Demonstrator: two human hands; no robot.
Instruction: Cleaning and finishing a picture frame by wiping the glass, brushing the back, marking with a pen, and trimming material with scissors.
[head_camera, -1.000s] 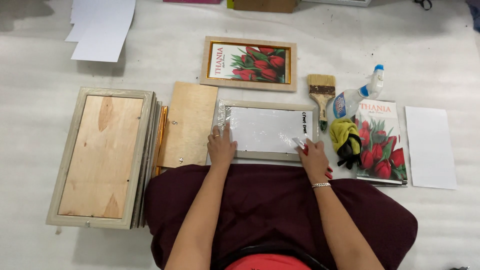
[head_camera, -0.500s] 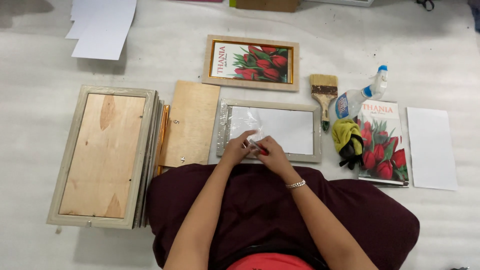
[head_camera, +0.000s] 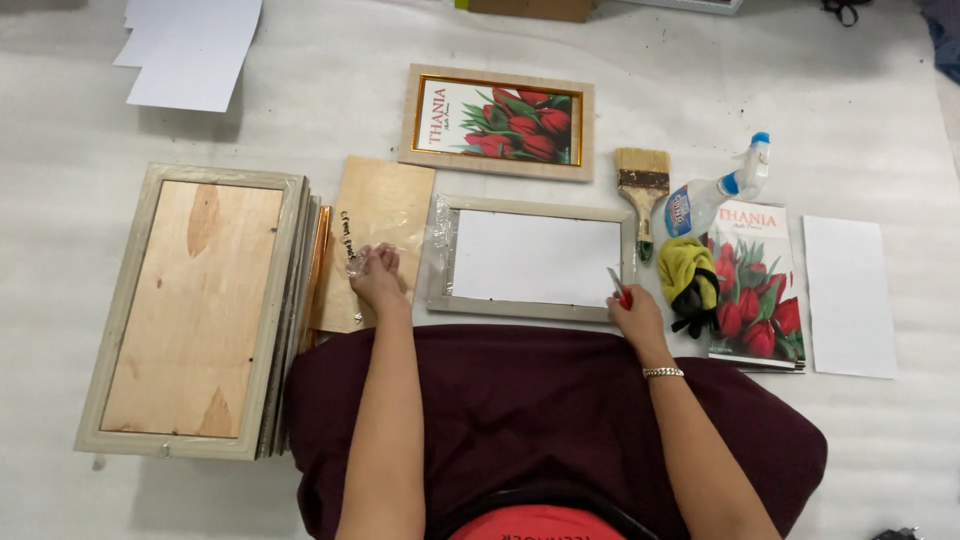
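While my left hand (head_camera: 377, 277) pinches a clear film strip (head_camera: 352, 262) on the plywood (head_camera: 380, 215), my right hand (head_camera: 634, 312) grips a small blade (head_camera: 617, 283) at the frame (head_camera: 530, 258); keep cuts shallow.

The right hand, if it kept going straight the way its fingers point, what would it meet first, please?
The right hand points up and slightly left, so it would probably first cross the pale frame's right rail, then its white panel. Whether the grip already touches the rail is unclear.
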